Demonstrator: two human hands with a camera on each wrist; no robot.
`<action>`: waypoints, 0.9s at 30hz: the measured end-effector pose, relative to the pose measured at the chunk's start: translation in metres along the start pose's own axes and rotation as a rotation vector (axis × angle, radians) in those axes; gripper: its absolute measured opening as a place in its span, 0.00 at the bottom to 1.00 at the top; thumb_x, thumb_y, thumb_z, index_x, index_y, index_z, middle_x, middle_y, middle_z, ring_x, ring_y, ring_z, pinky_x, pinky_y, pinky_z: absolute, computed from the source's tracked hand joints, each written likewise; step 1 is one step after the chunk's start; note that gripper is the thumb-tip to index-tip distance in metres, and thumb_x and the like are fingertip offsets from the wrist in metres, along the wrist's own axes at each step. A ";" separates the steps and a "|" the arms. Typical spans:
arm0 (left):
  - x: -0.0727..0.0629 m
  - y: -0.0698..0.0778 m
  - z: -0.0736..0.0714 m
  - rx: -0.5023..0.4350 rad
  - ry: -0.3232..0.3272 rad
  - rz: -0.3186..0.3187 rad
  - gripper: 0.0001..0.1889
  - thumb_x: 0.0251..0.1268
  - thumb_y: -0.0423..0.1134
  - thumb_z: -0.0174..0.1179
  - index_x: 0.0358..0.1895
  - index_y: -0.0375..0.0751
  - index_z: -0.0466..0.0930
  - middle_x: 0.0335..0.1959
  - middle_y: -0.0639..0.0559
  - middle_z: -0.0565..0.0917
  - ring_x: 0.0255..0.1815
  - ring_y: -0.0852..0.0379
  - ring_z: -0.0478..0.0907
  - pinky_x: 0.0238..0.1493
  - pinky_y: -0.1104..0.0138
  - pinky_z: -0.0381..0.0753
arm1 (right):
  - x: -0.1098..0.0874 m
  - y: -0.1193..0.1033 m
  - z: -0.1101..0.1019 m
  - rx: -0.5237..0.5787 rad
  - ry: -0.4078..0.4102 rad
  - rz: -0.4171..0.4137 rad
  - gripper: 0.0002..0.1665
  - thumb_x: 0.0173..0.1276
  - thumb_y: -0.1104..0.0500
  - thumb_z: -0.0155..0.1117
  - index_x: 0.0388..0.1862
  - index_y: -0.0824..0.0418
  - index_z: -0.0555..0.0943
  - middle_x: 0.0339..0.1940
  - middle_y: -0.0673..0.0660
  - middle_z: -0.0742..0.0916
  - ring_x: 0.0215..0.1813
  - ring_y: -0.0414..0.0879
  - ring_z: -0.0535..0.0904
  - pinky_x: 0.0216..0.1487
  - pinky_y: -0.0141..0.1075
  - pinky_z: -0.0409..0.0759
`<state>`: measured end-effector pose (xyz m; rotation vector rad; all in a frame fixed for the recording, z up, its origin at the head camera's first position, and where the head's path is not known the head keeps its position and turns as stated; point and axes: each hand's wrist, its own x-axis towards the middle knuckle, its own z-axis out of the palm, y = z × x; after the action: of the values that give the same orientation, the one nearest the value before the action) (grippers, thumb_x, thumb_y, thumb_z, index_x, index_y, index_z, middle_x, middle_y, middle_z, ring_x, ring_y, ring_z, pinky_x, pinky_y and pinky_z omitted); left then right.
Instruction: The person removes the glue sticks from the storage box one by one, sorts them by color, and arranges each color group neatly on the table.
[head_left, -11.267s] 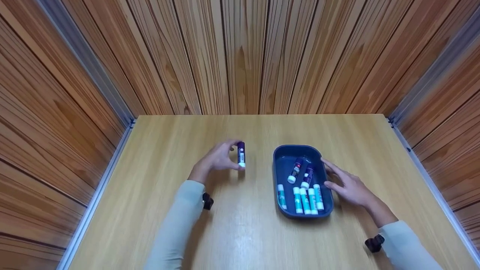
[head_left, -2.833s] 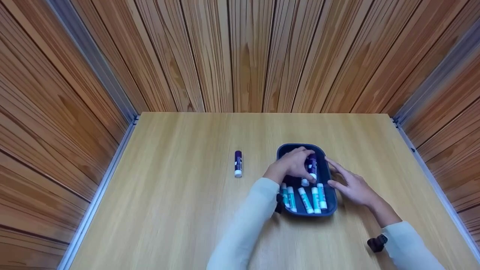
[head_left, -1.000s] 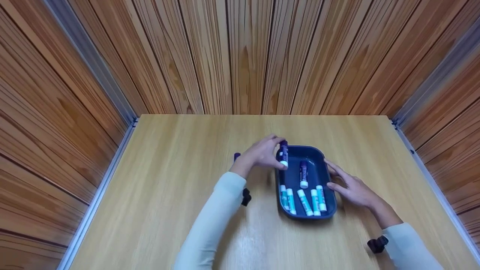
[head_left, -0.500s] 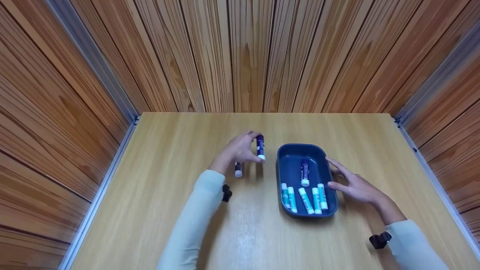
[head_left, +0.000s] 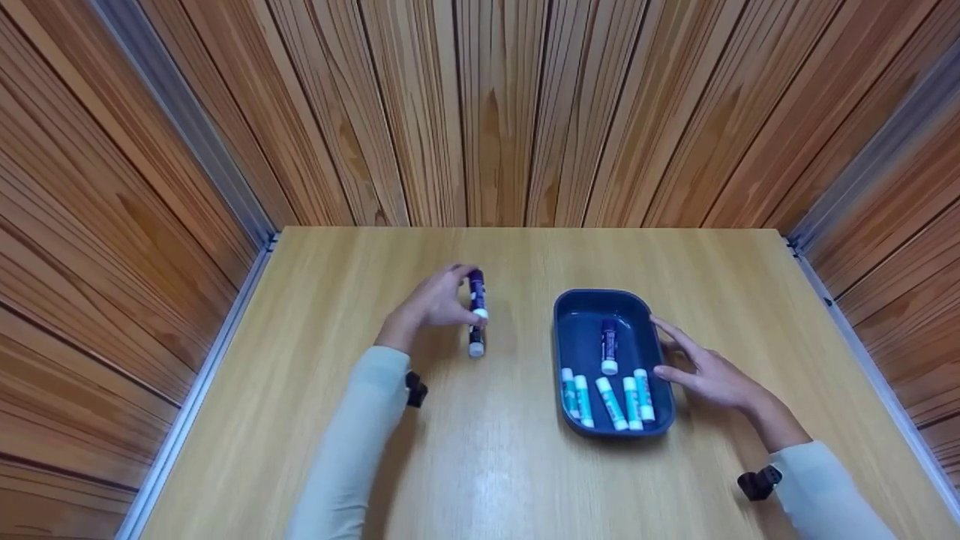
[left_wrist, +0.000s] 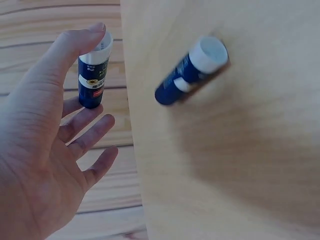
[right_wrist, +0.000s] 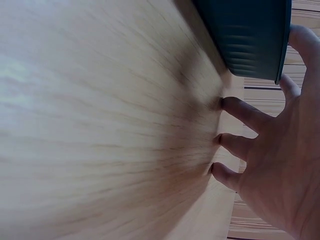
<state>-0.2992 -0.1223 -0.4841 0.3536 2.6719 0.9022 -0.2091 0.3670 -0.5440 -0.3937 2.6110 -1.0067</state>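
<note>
Left hand (head_left: 435,301) pinches purple glue stick (head_left: 478,292) end to end, above second stick (head_left: 476,343) lying on bench (head_left: 330,300), long axes roughly parallel. Right hand (head_left: 711,375), fingers wide, touches tray (head_left: 577,330).

The left hand (head_left: 431,301) is pinching, its thumb (left_wrist: 67,47) opposing the index finger (head_left: 459,269), while its other three fingers (left_wrist: 94,135) are spreading beside the pinch, loosely curling. The left arm (head_left: 346,442) is slanting back and left from that hand. Well to its right, the right hand (head_left: 712,376) is holding thumb and index finger apart, its remaining fingers bending slightly and spreading alongside. The right arm (head_left: 829,495) is angling back and right behind it.
</note>
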 end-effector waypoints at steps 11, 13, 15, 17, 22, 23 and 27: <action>-0.015 -0.034 -0.010 -0.035 0.040 -0.063 0.57 0.64 0.50 0.84 0.92 0.48 0.59 0.92 0.38 0.62 0.88 0.34 0.69 0.89 0.39 0.71 | 0.000 0.000 0.000 0.005 0.003 -0.026 0.53 0.88 0.41 0.62 0.98 0.42 0.44 0.91 0.76 0.65 0.90 0.82 0.59 0.80 0.85 0.61; -0.016 -0.038 -0.010 -0.042 0.042 -0.067 0.56 0.65 0.49 0.84 0.92 0.48 0.59 0.92 0.38 0.62 0.89 0.34 0.69 0.89 0.38 0.70 | 0.000 -0.001 0.001 0.004 0.005 -0.023 0.53 0.88 0.40 0.62 0.98 0.41 0.43 0.92 0.76 0.65 0.90 0.82 0.59 0.80 0.85 0.61; -0.018 -0.042 -0.008 -0.043 0.030 -0.068 0.56 0.65 0.48 0.84 0.92 0.48 0.59 0.93 0.38 0.60 0.89 0.33 0.68 0.89 0.39 0.70 | 0.000 -0.002 0.001 0.007 0.006 -0.017 0.53 0.88 0.40 0.62 0.98 0.41 0.43 0.92 0.76 0.64 0.90 0.82 0.58 0.80 0.85 0.60; -0.019 -0.045 -0.006 -0.031 0.015 -0.078 0.56 0.65 0.48 0.84 0.92 0.48 0.59 0.94 0.38 0.58 0.90 0.33 0.67 0.90 0.39 0.69 | 0.001 -0.003 0.002 0.012 0.003 -0.012 0.53 0.88 0.40 0.61 0.98 0.41 0.43 0.92 0.76 0.64 0.91 0.82 0.58 0.80 0.85 0.60; -0.021 -0.053 0.001 0.026 -0.021 -0.092 0.55 0.66 0.48 0.84 0.92 0.50 0.60 0.95 0.38 0.56 0.93 0.33 0.60 0.92 0.37 0.64 | 0.001 -0.005 0.002 0.013 0.001 -0.006 0.53 0.87 0.39 0.61 0.98 0.40 0.43 0.93 0.75 0.63 0.91 0.82 0.58 0.81 0.85 0.61; -0.021 -0.054 0.002 0.032 -0.024 -0.091 0.55 0.65 0.48 0.84 0.92 0.50 0.60 0.95 0.38 0.55 0.94 0.34 0.58 0.92 0.37 0.62 | 0.001 -0.005 0.002 0.012 0.002 -0.004 0.54 0.87 0.39 0.61 0.98 0.40 0.43 0.93 0.75 0.63 0.91 0.82 0.58 0.81 0.85 0.61; -0.019 -0.056 0.010 0.037 -0.042 -0.086 0.56 0.64 0.48 0.85 0.92 0.51 0.61 0.95 0.39 0.56 0.95 0.35 0.56 0.94 0.38 0.60 | -0.002 -0.003 0.001 0.012 0.007 0.000 0.54 0.87 0.39 0.61 0.98 0.40 0.43 0.92 0.75 0.64 0.91 0.82 0.58 0.81 0.84 0.60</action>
<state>-0.2860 -0.1659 -0.5227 0.2603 2.6461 0.8113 -0.2066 0.3643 -0.5424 -0.3881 2.6097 -1.0255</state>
